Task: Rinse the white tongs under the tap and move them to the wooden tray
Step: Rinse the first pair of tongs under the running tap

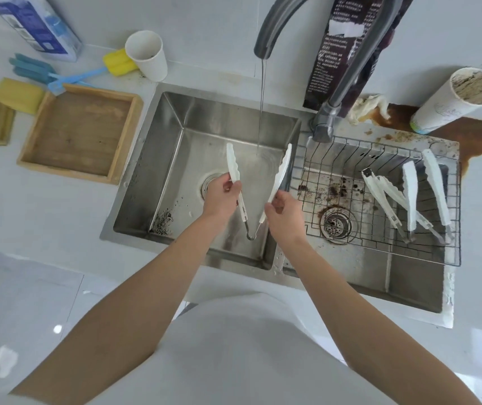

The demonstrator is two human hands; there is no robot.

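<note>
A pair of white tongs (281, 168) is spread wide over the left sink basin (160, 159), its metal hinge pointing toward me. My left hand (222, 197) grips the left arm of the tongs and my right hand (285, 213) grips the right arm. Water runs in a thin stream from the grey tap (266, 30) and falls between the two white tips. The wooden tray (80, 133) sits on the counter left of the sink, with nothing in it. Two more white tongs (409, 194) lie in the wire rack (351, 159) over the right basin.
Two paper cups (147, 55) (453, 102) stand on the counter, with a brown spill (468, 133) near the right one. Sponges (19, 95), brushes (58, 74), a blue carton (38, 23) and a dark bag (342, 48) line the back. Coffee grounds dirty both basins.
</note>
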